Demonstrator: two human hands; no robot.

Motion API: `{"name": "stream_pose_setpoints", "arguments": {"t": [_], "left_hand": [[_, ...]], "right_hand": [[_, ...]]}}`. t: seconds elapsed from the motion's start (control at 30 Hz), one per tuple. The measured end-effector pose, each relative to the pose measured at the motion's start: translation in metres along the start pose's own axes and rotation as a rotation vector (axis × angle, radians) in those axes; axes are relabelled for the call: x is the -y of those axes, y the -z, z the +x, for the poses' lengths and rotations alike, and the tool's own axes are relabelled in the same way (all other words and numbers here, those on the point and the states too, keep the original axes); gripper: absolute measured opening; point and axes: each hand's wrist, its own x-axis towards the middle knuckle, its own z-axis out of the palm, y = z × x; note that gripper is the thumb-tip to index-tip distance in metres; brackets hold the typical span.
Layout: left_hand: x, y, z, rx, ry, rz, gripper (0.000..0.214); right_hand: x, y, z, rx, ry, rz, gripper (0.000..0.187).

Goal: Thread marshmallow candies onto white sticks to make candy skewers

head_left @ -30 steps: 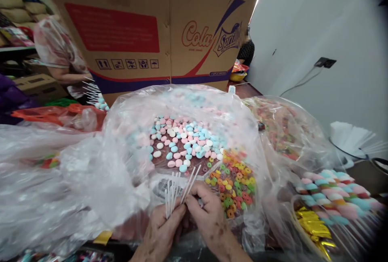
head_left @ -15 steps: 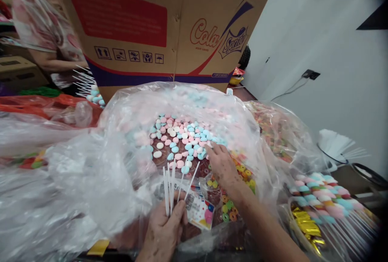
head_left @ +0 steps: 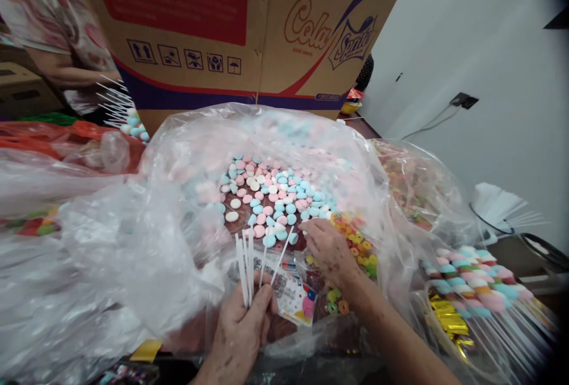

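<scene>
My left hand (head_left: 240, 328) is closed round a bunch of thin white sticks (head_left: 246, 263) that point up and away from me. My right hand (head_left: 326, 248) reaches into the open clear plastic bag (head_left: 178, 207), its fingertips pinched at the near edge of a heap of pink, blue and white candies (head_left: 273, 201). What the fingertips hold is too small to make out. Colourful ring candies (head_left: 355, 248) lie just right of that hand. A small printed packet (head_left: 296, 299) lies between my two hands.
A big cardboard box (head_left: 249, 29) stands behind the bag. Finished candy skewers (head_left: 475, 281) and gold wrappers (head_left: 451, 325) lie at the right, beside another bag of ring candies (head_left: 409, 189). Another person's arm (head_left: 66, 73) shows at the far left, by more skewers (head_left: 127, 118).
My right hand left the sticks, went out to the pastel candies, and has drawn back slightly to the heap's near edge. My left hand kept the sticks.
</scene>
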Motion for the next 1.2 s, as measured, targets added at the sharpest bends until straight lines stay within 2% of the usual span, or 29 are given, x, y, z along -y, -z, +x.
{"name": "stream_pose_setpoints", "arguments": {"t": [0.13,0.2,0.3,0.43,0.63,0.7,0.8,0.87,0.97,1.13,1.2], "left_hand": [[0.005,0.002,0.0,-0.001,-0.026,-0.003,0.04],[0.007,0.003,0.001,0.011,-0.038,0.005,0.04],[0.008,0.004,0.001,0.016,-0.038,0.018,0.041],[0.007,0.004,0.001,-0.004,-0.049,0.025,0.039],[0.01,0.005,0.001,-0.021,-0.051,0.039,0.037],[0.013,0.006,0.002,-0.016,-0.048,0.032,0.038],[0.016,0.008,0.003,0.016,-0.039,0.029,0.041],[0.017,0.008,0.003,0.018,-0.034,0.029,0.042],[0.017,0.008,0.003,0.007,-0.023,0.025,0.042],[0.013,0.003,-0.001,-0.04,-0.033,0.017,0.04],[0.014,0.003,0.0,-0.041,-0.033,0.022,0.041]], "right_hand": [[0.009,0.009,0.0,-0.05,0.022,0.153,0.03],[0.016,0.008,-0.002,-0.033,0.004,0.118,0.029],[0.023,0.0,-0.002,0.066,-0.016,-0.008,0.023],[0.027,-0.009,0.002,0.139,0.042,-0.105,0.02],[0.02,-0.008,-0.005,0.144,0.147,0.041,0.022],[0.01,0.0,-0.008,0.061,0.055,0.12,0.023],[-0.008,0.018,-0.004,-0.063,-0.179,0.164,0.023],[-0.017,0.028,0.0,-0.105,-0.258,0.173,0.021],[-0.021,0.033,0.002,-0.13,-0.204,0.19,0.024],[-0.016,0.017,-0.006,-0.006,-0.092,0.108,0.028],[-0.014,0.012,-0.007,-0.003,-0.083,0.076,0.028]]}}
